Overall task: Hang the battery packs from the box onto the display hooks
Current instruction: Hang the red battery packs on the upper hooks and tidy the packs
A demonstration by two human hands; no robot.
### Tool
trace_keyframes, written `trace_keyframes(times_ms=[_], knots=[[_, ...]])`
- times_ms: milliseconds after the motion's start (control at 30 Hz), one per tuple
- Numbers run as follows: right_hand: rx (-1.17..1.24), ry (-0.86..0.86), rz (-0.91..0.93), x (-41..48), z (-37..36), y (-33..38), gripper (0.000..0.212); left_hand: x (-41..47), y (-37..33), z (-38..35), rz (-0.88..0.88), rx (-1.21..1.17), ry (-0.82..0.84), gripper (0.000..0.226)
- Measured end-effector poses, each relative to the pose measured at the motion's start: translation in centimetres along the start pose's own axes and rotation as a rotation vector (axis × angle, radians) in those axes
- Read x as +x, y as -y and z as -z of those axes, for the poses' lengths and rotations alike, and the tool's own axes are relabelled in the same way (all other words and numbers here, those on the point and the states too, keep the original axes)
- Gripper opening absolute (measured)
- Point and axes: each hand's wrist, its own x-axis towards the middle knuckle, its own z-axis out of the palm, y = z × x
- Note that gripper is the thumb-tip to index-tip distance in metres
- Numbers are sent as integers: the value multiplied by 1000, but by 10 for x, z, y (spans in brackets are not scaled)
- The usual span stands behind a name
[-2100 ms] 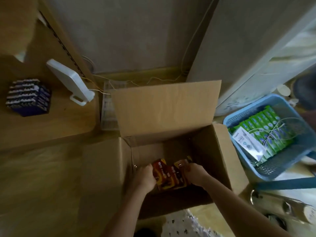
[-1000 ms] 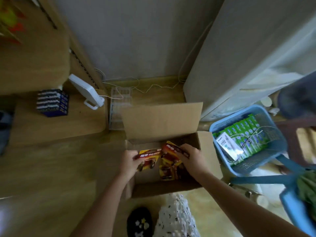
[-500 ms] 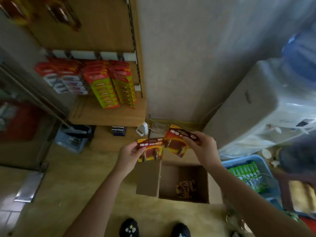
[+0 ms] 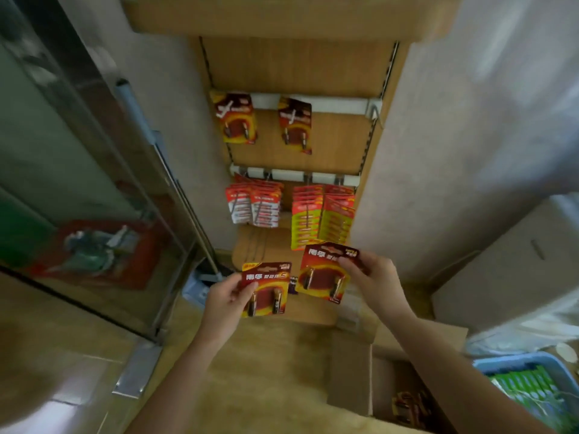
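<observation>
Small shop, a retail corner. A wooden display panel (image 4: 297, 67) on the wall carried two white rails (image 4: 329, 104) with hooks (image 4: 375, 115). Battery packs (image 4: 239, 120) hung from them: two single ones on the top rail, thick stacks (image 4: 322, 214) in rows on the lower one. A metal-framed glass cabinet (image 4: 78, 151) stood left, its contents blurred. An open cardboard box (image 4: 351, 383) of stock sat on the floor. A blue basket (image 4: 501, 364) near it held green packs (image 4: 529, 386).
</observation>
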Motion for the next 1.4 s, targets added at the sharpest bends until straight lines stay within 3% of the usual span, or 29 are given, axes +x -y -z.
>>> trace_keyframes(times_ms=[300, 733, 1000, 1233, 1400], knots=[[62, -101, 91, 37, -58, 98, 15, 53, -49, 96, -64, -166, -98, 9], [90, -222, 23, 160, -68, 137, 25, 190, -95, 107, -29, -263, -167, 21], [17, -250, 11, 194, -70, 127, 28, 232, -92, 112, -18, -222, -128, 21], [-66, -346, -35, 237, -81, 136, 25, 245, -91, 118, -45, -216, -49, 5], [-134, -439, -95, 255, -87, 142, 28, 246, -90, 126, -82, -212, 36, 6]])
